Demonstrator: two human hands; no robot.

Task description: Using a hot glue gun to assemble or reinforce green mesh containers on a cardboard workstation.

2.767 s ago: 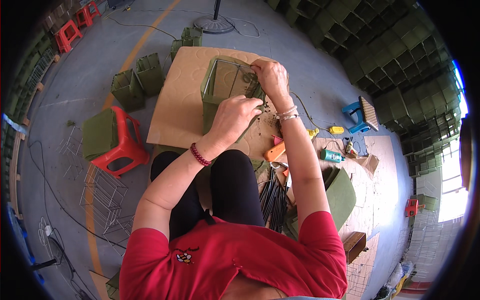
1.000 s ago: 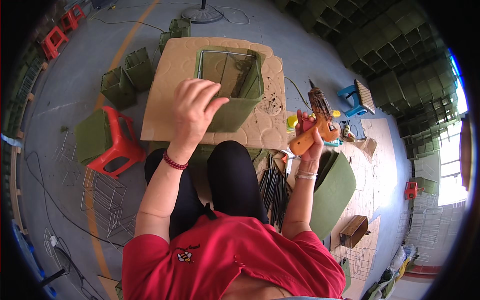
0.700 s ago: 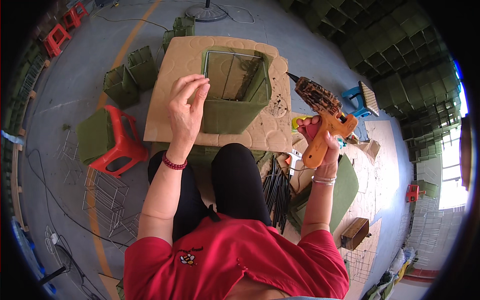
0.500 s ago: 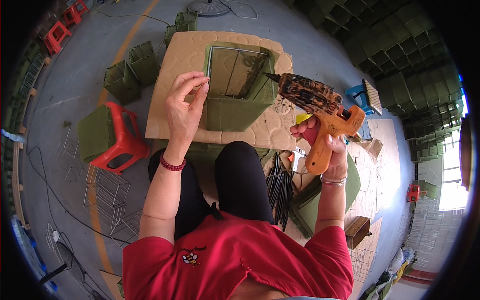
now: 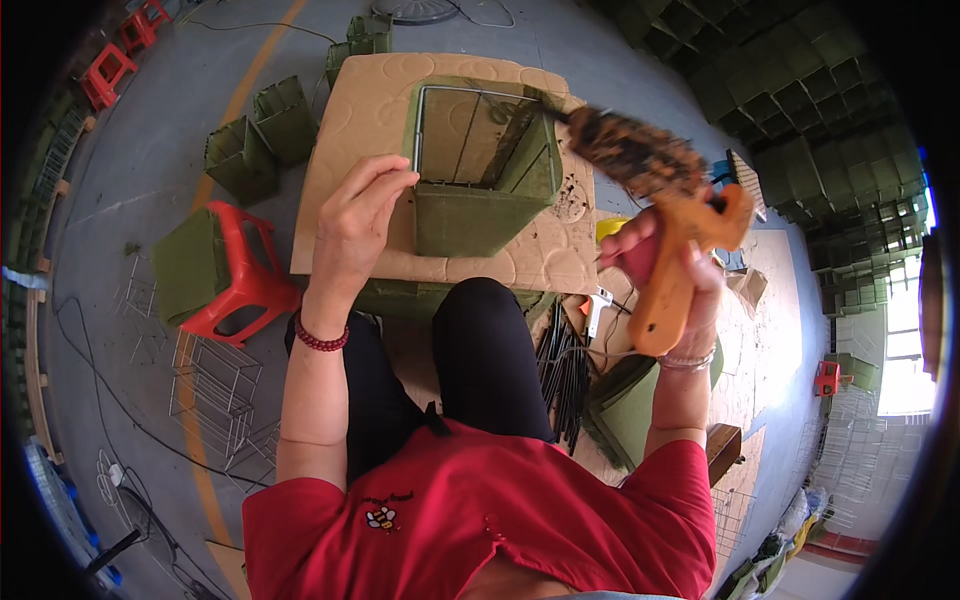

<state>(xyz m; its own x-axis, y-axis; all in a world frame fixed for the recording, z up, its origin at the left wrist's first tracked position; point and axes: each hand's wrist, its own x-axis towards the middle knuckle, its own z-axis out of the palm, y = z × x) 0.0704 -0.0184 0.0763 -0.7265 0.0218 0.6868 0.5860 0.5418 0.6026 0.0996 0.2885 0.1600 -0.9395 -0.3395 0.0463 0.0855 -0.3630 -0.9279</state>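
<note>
An open green fabric-covered box [image 5: 480,222] with a thin metal wire frame round its mouth rests on a sheet of cardboard [image 5: 350,110]. At the box's left rim, the thumb and fingers of my left hand [image 5: 348,220] are pinched together on the edge. My right hand [image 5: 706,300] is wrapped round the orange handle of a glue gun [image 5: 662,300]. Its dark, stained front part is blurred, and the nozzle points at the box's far right corner. Whether the nozzle touches the rim cannot be made out.
A red stool [image 5: 235,275] with a green piece on it stands left, near more green boxes [image 5: 240,160] and wire frames [image 5: 215,395]. Right of my knees lie dark rods [image 5: 562,370] and a small white glue gun [image 5: 598,310]. Stacked green boxes [image 5: 790,100] fill the far right.
The glue gun has shifted right and tilted in my right hand. My left hand's fingers have drawn together at the rim and sit slightly lower on it.
</note>
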